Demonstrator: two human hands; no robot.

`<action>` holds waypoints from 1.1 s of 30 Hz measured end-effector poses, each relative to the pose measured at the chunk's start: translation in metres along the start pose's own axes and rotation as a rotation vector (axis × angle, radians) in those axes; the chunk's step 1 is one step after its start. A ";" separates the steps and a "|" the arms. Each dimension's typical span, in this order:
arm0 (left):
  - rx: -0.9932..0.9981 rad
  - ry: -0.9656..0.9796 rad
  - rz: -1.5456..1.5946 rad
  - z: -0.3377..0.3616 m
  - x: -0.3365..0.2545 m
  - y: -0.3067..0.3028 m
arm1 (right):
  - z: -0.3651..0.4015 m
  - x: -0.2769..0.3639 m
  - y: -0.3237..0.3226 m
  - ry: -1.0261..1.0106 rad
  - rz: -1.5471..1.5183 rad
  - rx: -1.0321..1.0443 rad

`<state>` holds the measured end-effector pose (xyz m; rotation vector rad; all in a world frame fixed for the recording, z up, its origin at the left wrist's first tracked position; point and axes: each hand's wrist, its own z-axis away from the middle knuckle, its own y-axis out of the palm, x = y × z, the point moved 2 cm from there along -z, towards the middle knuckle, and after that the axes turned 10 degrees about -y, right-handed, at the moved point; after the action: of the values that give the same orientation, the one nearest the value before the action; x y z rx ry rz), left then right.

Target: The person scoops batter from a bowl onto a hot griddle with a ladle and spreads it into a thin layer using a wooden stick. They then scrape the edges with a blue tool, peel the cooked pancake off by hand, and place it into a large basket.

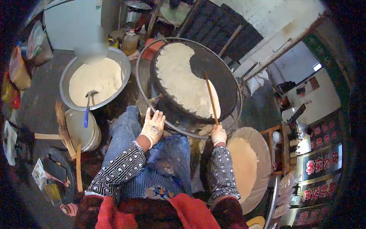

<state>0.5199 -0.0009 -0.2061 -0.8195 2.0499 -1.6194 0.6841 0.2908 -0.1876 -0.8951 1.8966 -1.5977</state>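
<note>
My right hand (219, 135), in a pale glove, is closed around the near end of a long thin wooden spreader (211, 98). The spreader lies across the round black griddle (219, 78), along the right edge of the pale batter layer (177, 80). A smooth, whiter strip of batter shows just right of the stick. Batter covers the left part of the griddle, with dark surface bare at the right. My left hand (153, 128), also gloved, has its fingers stretched out at the near-left side of the metal ring (171, 128) around the griddle.
On the left stands a metal basin (65, 86) of batter with a blue-handled ladle (87, 110). Below it are a white bucket (95, 139) and a brush (65, 129). At right, a plastic-lined tub (263, 152) holds tan meal. A wooden rack (283, 147) stands beyond it.
</note>
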 end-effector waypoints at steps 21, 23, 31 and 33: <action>-0.057 -0.240 -0.091 -0.027 0.040 0.011 | 0.024 0.028 -0.029 -0.131 -0.178 0.038; 0.290 -0.142 0.105 -0.023 0.010 -0.047 | 0.042 0.036 -0.013 -0.210 -0.062 0.130; 0.194 -0.022 -0.042 -0.001 -0.004 -0.008 | 0.013 0.013 -0.023 -0.070 0.016 0.064; 0.212 -0.029 -0.053 -0.002 -0.001 -0.009 | 0.009 -0.007 -0.010 0.030 -0.050 0.088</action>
<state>0.5209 -0.0003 -0.1971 -0.8220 1.8121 -1.8053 0.6966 0.2891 -0.1794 -0.8922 1.8222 -1.7186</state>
